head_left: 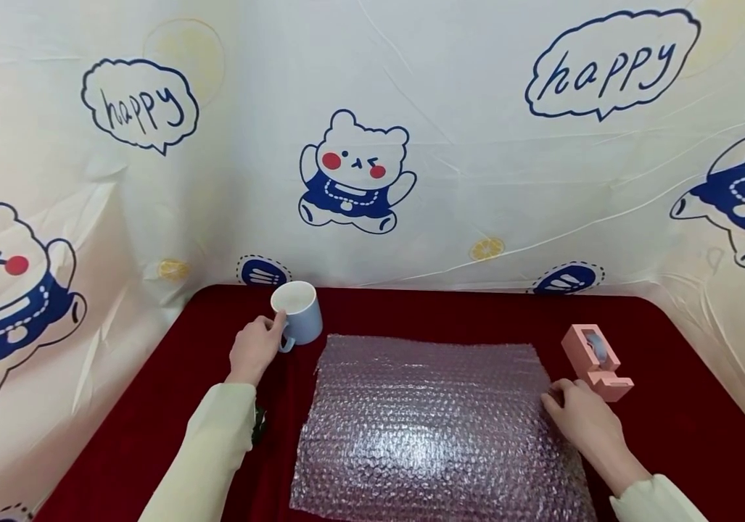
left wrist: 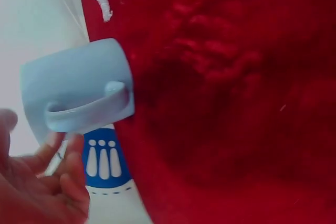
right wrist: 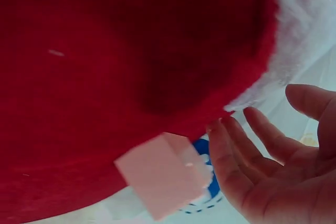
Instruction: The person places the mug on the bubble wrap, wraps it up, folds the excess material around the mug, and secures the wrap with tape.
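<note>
Blue mug [head_left: 307, 319] upright, just beside left hand [head_left: 256, 349], handle [left wrist: 88, 113] toward it

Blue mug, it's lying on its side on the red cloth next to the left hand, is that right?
Not lying on its side: the head view shows the blue mug upright on the red cloth, next to the left hand.

"happy" in left bubble [head_left: 140, 106], "happy" in right bubble [head_left: 612, 64], on backdrop [head_left: 470, 196]
</note>
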`<state>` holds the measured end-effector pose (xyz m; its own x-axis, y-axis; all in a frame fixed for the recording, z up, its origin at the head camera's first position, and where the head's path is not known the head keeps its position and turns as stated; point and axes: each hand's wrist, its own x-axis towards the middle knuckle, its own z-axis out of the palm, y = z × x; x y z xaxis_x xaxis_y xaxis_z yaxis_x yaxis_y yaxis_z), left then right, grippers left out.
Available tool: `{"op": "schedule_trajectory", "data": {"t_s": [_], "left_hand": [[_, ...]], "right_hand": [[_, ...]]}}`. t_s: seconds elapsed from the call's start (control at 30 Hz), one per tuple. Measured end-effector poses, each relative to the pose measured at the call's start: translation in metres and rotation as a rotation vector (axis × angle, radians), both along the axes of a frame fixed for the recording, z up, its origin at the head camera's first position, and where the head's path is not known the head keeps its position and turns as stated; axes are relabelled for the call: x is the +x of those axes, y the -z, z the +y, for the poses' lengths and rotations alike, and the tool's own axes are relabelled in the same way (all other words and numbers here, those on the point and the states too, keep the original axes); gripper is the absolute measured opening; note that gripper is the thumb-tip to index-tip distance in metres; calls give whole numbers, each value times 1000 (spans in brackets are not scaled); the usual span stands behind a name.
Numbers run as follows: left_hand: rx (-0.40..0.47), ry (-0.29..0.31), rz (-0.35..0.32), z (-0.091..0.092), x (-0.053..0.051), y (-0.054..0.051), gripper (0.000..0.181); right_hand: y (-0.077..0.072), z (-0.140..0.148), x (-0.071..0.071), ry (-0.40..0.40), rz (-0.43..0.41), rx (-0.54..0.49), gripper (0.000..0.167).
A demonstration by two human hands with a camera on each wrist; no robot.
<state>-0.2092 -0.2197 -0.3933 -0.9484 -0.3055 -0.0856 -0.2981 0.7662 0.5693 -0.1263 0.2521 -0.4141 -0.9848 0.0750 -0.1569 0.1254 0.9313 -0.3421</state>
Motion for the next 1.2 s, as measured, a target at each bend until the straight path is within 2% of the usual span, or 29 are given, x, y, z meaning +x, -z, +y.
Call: {"op": "schedule_trajectory", "data": {"t_s": [0.07, 0.2, 0.3, 0.4, 0.67, 0.93, 1.2], "left_hand": [[62, 19, -9, -1, 0, 5, 60], [155, 29, -8, -4, -2, 14, 60], [193, 38, -9, -7, -4, 20, 61], [238, 43, -8, -8, -5, 25, 61], [503, 82, -15, -6, -8, 31, 54], [584, 100, -15, -8, -8, 33, 41], [656, 88, 7, -1, -6, 31, 40]], "right_hand": [[4, 5, 3, 16, 8, -23, 48], [12, 11, 6, 65, 2, -150, 55], [15, 13, 6, 100, -11, -250, 54], [18, 14, 6, 121, -21, -305, 49], [25, 17, 7, 155, -8, -354, 37], [26, 16, 1, 153, -27, -385, 33], [28, 15, 2, 164, -47, -383, 29]]}}
